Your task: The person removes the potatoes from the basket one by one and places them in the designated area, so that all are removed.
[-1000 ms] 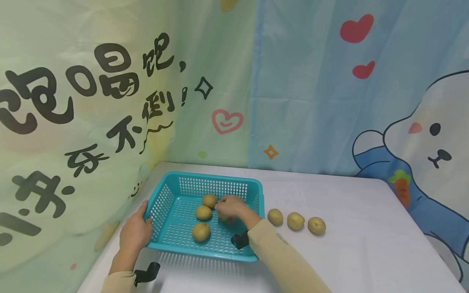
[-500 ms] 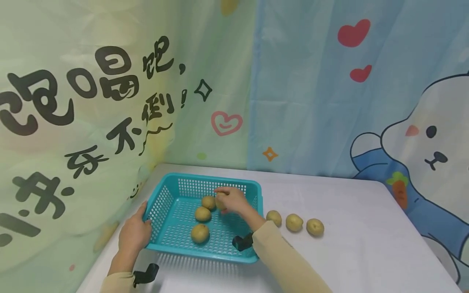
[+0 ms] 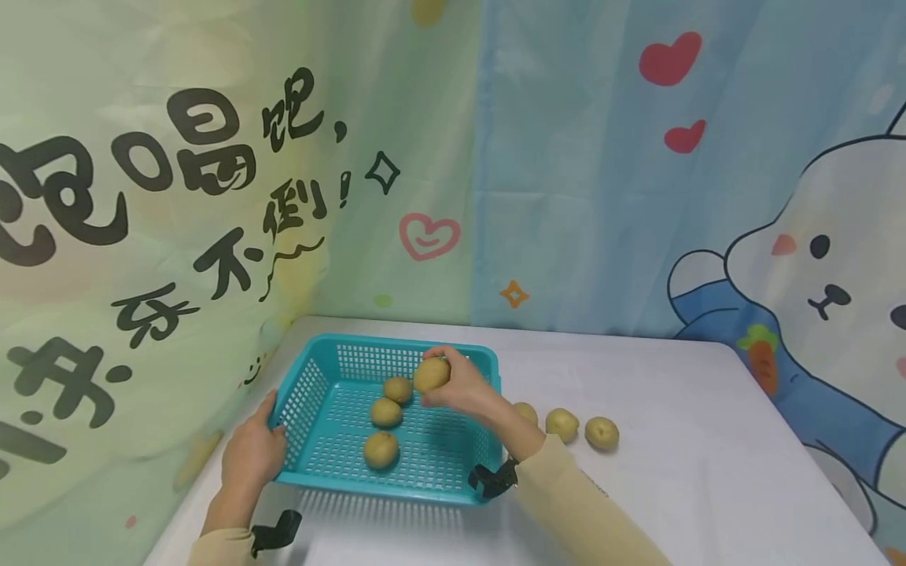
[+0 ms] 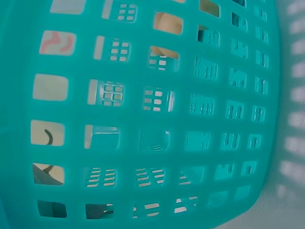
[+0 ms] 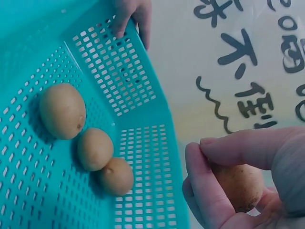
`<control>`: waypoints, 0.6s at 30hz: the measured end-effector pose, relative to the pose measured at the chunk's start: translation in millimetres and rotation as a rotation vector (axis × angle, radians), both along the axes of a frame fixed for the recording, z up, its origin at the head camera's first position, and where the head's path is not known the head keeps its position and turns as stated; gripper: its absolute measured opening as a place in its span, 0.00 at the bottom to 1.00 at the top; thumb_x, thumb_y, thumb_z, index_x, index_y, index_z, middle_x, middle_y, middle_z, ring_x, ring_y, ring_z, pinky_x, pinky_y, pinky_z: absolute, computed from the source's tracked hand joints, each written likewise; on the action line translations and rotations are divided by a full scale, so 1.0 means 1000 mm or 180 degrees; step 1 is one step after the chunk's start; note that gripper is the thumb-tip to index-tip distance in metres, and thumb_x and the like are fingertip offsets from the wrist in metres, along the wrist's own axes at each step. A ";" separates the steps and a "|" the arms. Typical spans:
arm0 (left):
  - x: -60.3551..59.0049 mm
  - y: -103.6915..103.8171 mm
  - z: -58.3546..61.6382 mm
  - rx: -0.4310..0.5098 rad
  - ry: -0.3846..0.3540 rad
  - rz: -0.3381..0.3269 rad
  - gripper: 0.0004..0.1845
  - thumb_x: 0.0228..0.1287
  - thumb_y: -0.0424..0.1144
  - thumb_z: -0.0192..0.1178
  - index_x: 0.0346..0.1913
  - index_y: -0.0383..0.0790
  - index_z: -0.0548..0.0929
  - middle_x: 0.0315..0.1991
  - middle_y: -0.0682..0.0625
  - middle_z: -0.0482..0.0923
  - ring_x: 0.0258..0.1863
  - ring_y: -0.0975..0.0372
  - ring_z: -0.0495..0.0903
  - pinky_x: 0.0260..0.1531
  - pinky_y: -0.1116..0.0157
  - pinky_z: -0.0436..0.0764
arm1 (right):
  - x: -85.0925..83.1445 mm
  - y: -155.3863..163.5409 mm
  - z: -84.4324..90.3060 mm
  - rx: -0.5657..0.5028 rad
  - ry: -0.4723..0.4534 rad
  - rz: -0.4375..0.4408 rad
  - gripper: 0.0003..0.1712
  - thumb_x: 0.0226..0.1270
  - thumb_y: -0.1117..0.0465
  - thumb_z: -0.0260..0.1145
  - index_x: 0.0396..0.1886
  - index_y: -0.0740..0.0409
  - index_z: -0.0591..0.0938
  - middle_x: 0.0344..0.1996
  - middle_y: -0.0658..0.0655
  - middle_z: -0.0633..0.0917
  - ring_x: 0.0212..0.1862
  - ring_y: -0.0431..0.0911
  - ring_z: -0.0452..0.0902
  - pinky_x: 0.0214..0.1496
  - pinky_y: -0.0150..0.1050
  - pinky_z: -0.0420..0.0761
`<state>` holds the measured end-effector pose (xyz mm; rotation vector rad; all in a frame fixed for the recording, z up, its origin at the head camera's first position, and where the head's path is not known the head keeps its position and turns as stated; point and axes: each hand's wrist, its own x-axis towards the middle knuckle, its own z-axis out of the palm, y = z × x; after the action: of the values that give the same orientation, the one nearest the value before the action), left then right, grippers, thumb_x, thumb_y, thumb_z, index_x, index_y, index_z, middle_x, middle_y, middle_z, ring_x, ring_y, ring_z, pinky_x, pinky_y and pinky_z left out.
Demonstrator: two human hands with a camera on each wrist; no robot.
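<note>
A potato (image 3: 432, 375) is held between the fingers and thumb of my right hand (image 3: 460, 387), raised over the back right part of the turquoise plastic basket (image 3: 382, 490). The right wrist view shows this potato (image 5: 240, 186) partly covered by the fingers. My left hand (image 3: 253, 450) grips the basket's left rim, with digits on both sides of the wall in the right wrist view. On the basket floor lie a front potato (image 3: 381, 450), a middle potato (image 3: 385, 413) and a back potato (image 3: 398, 390). The left wrist view is filled by the basket's perforated wall (image 4: 131, 112).
Right of the basket, three more potatoes stand in a row on the white table (image 3: 679, 472): one partly behind the right forearm (image 3: 525, 413), a middle one (image 3: 562, 424) and a right one (image 3: 602, 433). Printed curtains (image 3: 566, 157) hang behind and at the left.
My right hand has lifted a potato from the basket floor, moving up and slightly right. My left hand stays on the rim. The head view has shifted slightly.
</note>
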<state>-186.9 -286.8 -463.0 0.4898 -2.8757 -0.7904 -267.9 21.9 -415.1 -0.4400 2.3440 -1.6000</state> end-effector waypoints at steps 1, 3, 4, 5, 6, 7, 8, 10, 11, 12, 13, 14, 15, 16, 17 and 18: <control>0.000 0.000 0.000 0.0003 0.0001 0.0005 0.33 0.68 0.32 0.51 0.75 0.34 0.57 0.60 0.24 0.69 0.29 0.49 0.75 0.21 0.61 0.68 | 0.003 0.003 0.002 0.0013 0.0045 -0.0003 0.39 0.47 0.72 0.74 0.61 0.55 0.71 0.51 0.61 0.76 0.45 0.52 0.76 0.41 0.45 0.80; 0.001 0.000 0.001 0.0013 0.0000 0.0010 0.33 0.68 0.32 0.51 0.75 0.34 0.57 0.60 0.24 0.69 0.29 0.49 0.75 0.21 0.61 0.68 | 0.009 0.010 0.004 0.0066 0.0185 -0.0001 0.38 0.49 0.71 0.74 0.61 0.55 0.70 0.51 0.60 0.76 0.46 0.52 0.76 0.41 0.44 0.80; 0.001 0.000 0.001 0.0013 0.0004 0.0007 0.33 0.68 0.32 0.51 0.75 0.34 0.57 0.60 0.24 0.69 0.29 0.50 0.75 0.21 0.61 0.68 | 0.012 0.013 0.005 0.0110 0.0251 -0.0013 0.38 0.49 0.71 0.74 0.61 0.55 0.71 0.51 0.59 0.76 0.47 0.52 0.76 0.42 0.44 0.80; 0.001 0.000 0.001 0.0019 0.0003 0.0006 0.33 0.68 0.32 0.51 0.75 0.34 0.57 0.60 0.24 0.69 0.28 0.50 0.75 0.20 0.61 0.68 | 0.014 0.017 0.005 0.0149 0.0311 -0.0026 0.37 0.50 0.71 0.75 0.61 0.54 0.71 0.52 0.59 0.76 0.47 0.52 0.76 0.43 0.44 0.80; 0.001 0.000 0.001 0.0016 0.0005 0.0005 0.33 0.68 0.32 0.51 0.75 0.34 0.57 0.60 0.23 0.69 0.28 0.50 0.74 0.20 0.61 0.67 | 0.017 0.021 0.005 0.0204 0.0373 -0.0042 0.36 0.50 0.70 0.75 0.60 0.53 0.71 0.52 0.57 0.77 0.48 0.51 0.77 0.43 0.44 0.80; 0.001 0.000 0.002 0.0015 0.0004 0.0006 0.33 0.69 0.32 0.51 0.75 0.34 0.57 0.60 0.23 0.69 0.27 0.50 0.74 0.20 0.62 0.67 | 0.020 0.024 0.005 0.0259 0.0423 -0.0063 0.36 0.50 0.70 0.75 0.60 0.53 0.72 0.52 0.56 0.77 0.48 0.51 0.77 0.44 0.44 0.80; 0.002 0.000 0.002 0.0016 0.0002 0.0007 0.33 0.69 0.32 0.51 0.75 0.34 0.57 0.60 0.23 0.69 0.27 0.51 0.74 0.20 0.62 0.67 | 0.023 0.028 0.005 0.0305 0.0475 -0.0087 0.36 0.50 0.70 0.75 0.60 0.52 0.73 0.53 0.55 0.77 0.48 0.50 0.77 0.44 0.44 0.80; 0.002 -0.001 0.002 0.0021 0.0003 0.0004 0.33 0.69 0.32 0.50 0.75 0.34 0.57 0.60 0.23 0.69 0.26 0.51 0.73 0.19 0.62 0.66 | 0.028 0.035 0.004 0.0355 0.0510 -0.0168 0.35 0.50 0.69 0.76 0.59 0.51 0.74 0.53 0.53 0.78 0.48 0.49 0.77 0.44 0.43 0.80; 0.002 -0.001 0.002 0.0032 0.0003 0.0004 0.33 0.69 0.32 0.50 0.75 0.34 0.57 0.60 0.23 0.69 0.26 0.51 0.73 0.19 0.62 0.66 | 0.030 0.039 0.003 0.0359 0.0523 -0.0206 0.35 0.50 0.70 0.76 0.58 0.50 0.74 0.52 0.53 0.79 0.48 0.49 0.77 0.44 0.43 0.81; 0.002 -0.001 0.002 0.0037 0.0008 0.0000 0.33 0.69 0.32 0.50 0.75 0.34 0.57 0.60 0.23 0.69 0.26 0.51 0.73 0.19 0.62 0.66 | 0.032 0.043 0.002 0.0366 0.0538 -0.0258 0.35 0.49 0.70 0.76 0.58 0.50 0.75 0.52 0.53 0.79 0.48 0.49 0.77 0.44 0.42 0.81; 0.002 -0.001 0.002 0.0044 0.0011 -0.0005 0.33 0.69 0.32 0.50 0.75 0.34 0.57 0.60 0.23 0.69 0.26 0.51 0.73 0.19 0.62 0.66 | 0.034 0.046 0.000 0.0364 0.0553 -0.0313 0.35 0.49 0.70 0.76 0.58 0.51 0.75 0.51 0.53 0.79 0.47 0.49 0.76 0.44 0.42 0.81; 0.002 -0.001 0.001 0.0052 0.0018 -0.0010 0.32 0.69 0.32 0.50 0.75 0.34 0.56 0.60 0.23 0.68 0.26 0.51 0.73 0.19 0.62 0.66 | 0.037 0.050 -0.001 0.0344 0.0564 -0.0368 0.35 0.49 0.71 0.77 0.58 0.51 0.75 0.51 0.53 0.80 0.47 0.48 0.76 0.43 0.42 0.81; 0.002 -0.001 0.001 0.0058 0.0024 -0.0014 0.33 0.69 0.32 0.50 0.75 0.34 0.56 0.60 0.23 0.68 0.25 0.51 0.73 0.19 0.62 0.66 | 0.039 0.053 -0.003 0.0328 0.0572 -0.0424 0.35 0.48 0.71 0.77 0.58 0.51 0.75 0.51 0.53 0.80 0.47 0.48 0.76 0.43 0.42 0.81; 0.001 -0.001 0.001 0.0060 0.0035 -0.0020 0.32 0.69 0.32 0.49 0.75 0.34 0.56 0.60 0.22 0.68 0.25 0.51 0.73 0.19 0.62 0.66 | 0.041 0.057 -0.005 0.0309 0.0581 -0.0475 0.35 0.48 0.71 0.76 0.58 0.52 0.75 0.50 0.53 0.80 0.47 0.48 0.76 0.43 0.41 0.80; 0.001 -0.001 0.000 0.0058 0.0039 -0.0022 0.33 0.69 0.32 0.49 0.75 0.34 0.56 0.60 0.22 0.68 0.26 0.51 0.73 0.19 0.62 0.66 | 0.042 0.060 -0.007 0.0282 0.0585 -0.0527 0.36 0.48 0.71 0.76 0.58 0.52 0.75 0.50 0.53 0.80 0.46 0.48 0.76 0.43 0.41 0.80; 0.001 -0.001 0.000 0.0053 0.0044 -0.0024 0.33 0.69 0.32 0.49 0.75 0.34 0.56 0.60 0.22 0.68 0.26 0.51 0.73 0.19 0.62 0.65 | 0.044 0.064 -0.009 0.0244 0.0581 -0.0578 0.36 0.48 0.71 0.76 0.59 0.53 0.75 0.51 0.53 0.80 0.46 0.48 0.76 0.43 0.41 0.80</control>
<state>-186.1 -287.7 -463.1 0.4736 -2.8622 -0.8164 -224.3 85.8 -423.7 -0.3807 2.6399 -1.6006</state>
